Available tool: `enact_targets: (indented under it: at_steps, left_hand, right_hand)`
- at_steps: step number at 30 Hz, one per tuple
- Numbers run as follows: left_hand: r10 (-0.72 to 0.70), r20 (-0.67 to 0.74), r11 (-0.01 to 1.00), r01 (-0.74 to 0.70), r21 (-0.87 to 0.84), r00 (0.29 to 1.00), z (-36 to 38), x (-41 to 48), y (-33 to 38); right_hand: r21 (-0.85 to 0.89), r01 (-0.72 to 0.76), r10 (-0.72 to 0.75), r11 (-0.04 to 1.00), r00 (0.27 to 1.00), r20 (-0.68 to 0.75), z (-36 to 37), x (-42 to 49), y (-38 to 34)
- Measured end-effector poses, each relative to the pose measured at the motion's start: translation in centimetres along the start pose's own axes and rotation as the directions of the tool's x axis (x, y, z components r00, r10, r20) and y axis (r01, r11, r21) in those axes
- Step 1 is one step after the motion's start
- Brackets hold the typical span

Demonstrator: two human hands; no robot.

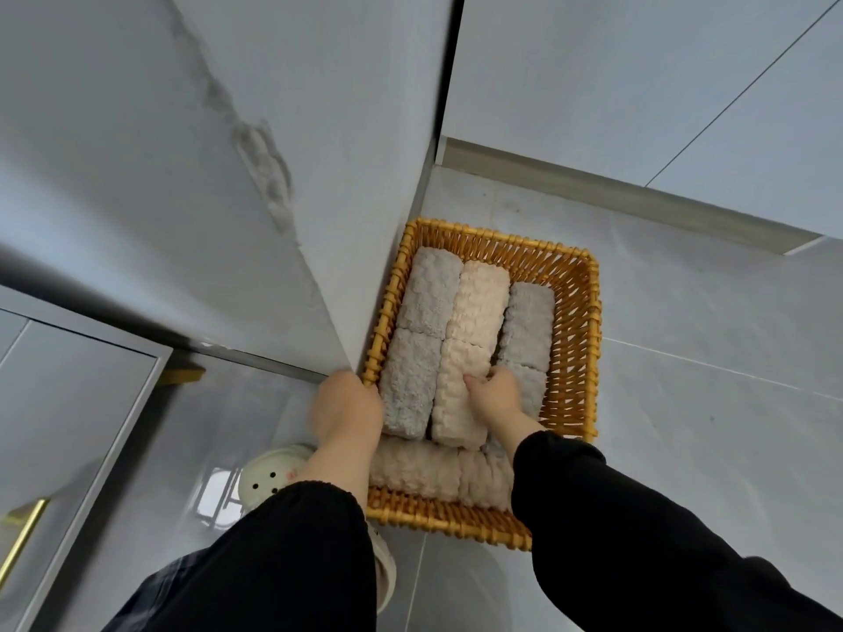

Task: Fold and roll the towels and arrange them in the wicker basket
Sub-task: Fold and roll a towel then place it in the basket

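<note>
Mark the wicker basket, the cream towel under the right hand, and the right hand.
wicker basket (574, 339): head view, right wall.
cream towel (449, 412): head view, top face.
right hand (497, 396): head view, back of hand.

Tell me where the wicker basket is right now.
Head view, centre: the wicker basket sits on the tiled floor, its left side against the white cabinet corner, left hand holding its left rim.

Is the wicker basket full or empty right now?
Nearly full: rolled towels pack the wicker basket in three columns, plus cream rolls crosswise at the near end.
</note>
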State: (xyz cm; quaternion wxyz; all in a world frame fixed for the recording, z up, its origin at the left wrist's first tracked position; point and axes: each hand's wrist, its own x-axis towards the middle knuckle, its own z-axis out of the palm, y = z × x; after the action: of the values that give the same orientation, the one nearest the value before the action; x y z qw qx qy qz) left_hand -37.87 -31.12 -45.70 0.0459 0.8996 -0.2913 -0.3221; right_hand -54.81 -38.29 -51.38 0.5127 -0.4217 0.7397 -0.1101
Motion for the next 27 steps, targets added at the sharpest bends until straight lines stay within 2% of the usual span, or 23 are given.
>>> enact_targets:
  at_steps: [1, 2, 4, 5, 8, 10, 11, 13, 15, 21, 24, 27]
  left_hand:
    - [0.001, 0.000, 1.000, -0.001, 0.000, 1.000, 0.0, 0.2, -0.1]
    - [-0.001, 0.001, 1.000, 0.001, 0.001, 1.000, 0.0, 0.5, -0.3]
    - [0.004, 0.007, 1.000, -0.004, -0.002, 1.000, 0.1, 0.8, -0.4]
    - [0.008, 0.007, 1.000, -0.008, 0.001, 1.000, 0.1, 1.0, -0.4]
    - [0.023, -0.011, 0.999, -0.023, 0.026, 1.000, 0.2, 1.0, -0.5]
    - [0.037, -0.021, 0.999, -0.036, 0.035, 0.999, 0.2, 0.9, -0.6]
    - [0.046, -0.023, 0.998, -0.045, 0.039, 0.999, 0.2, 0.8, -0.6]
    - [0.065, -0.022, 0.997, -0.064, 0.037, 0.998, 0.1, 0.7, -0.5]
    - [0.072, -0.008, 0.997, -0.072, 0.027, 0.997, -0.2, 0.4, -0.5]
    - [0.102, 0.121, 0.995, -0.103, 0.000, 0.987, -1.3, -0.9, -0.2]
    - [0.145, 0.213, 0.982, -0.166, 0.085, 0.966, -2.5, -2.3, 0.8]
    - [0.231, 0.257, 0.964, -0.257, 0.073, 0.939, -4.6, -3.8, 2.3]
  right_hand:
    - [-0.161, 0.099, -0.115, 0.982, 0.989, -0.096, 0.2, -0.3, 0.1]
    - [-0.332, 0.204, -0.271, 0.921, 0.948, -0.167, 0.4, -0.6, 0.3]
    - [-0.604, 0.362, -0.552, 0.710, 0.819, -0.158, 0.7, -1.1, 0.9]
    - [-0.660, 0.418, -0.632, 0.624, 0.767, -0.112, 1.0, -1.0, 1.3]
    - [-0.700, 0.534, -0.714, 0.474, 0.698, 0.048, 1.4, -1.7, 2.1]
    - [-0.752, 0.539, -0.706, 0.379, 0.694, 0.141, 1.7, -1.8, 3.0]
    - [-0.775, 0.518, -0.677, 0.362, 0.718, 0.163, 1.8, -1.6, 3.5]
    - [-0.794, 0.467, -0.611, 0.390, 0.776, 0.156, 2.0, -1.3, 4.0]
    - [-0.791, 0.452, -0.593, 0.412, 0.792, 0.143, 2.2, -1.3, 3.8]
    - [-0.684, 0.564, -0.671, 0.463, 0.727, 0.146, 2.3, -3.6, 1.3]
    - [-0.638, 0.588, -0.682, 0.497, 0.719, 0.132, 1.7, -5.0, 0.4]
    - [-0.594, 0.623, -0.710, 0.509, 0.694, 0.120, 0.6, -6.6, -1.2]
